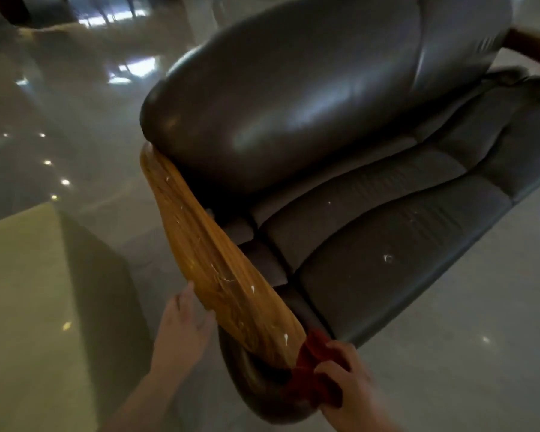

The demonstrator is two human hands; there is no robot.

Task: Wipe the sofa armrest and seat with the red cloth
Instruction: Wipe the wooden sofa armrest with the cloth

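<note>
A dark grey leather sofa fills the middle, with a padded backrest (293,98) and a seat (387,238) flecked with white spots. Its near armrest (219,269) has a long wooden top, streaked with white marks, running from the backrest down toward me. My right hand (346,375) is closed on the bunched red cloth (312,369), which presses against the front end of the wooden armrest. My left hand (181,328) rests flat, fingers apart, against the outer side of the armrest.
A pale yellow-green block (22,307), like a low table or cushion, stands to the left. Glossy tiled floor (465,307) with light reflections surrounds the sofa. A second wooden armrest (530,45) shows at the far right. Dark furniture legs stand at the top left.
</note>
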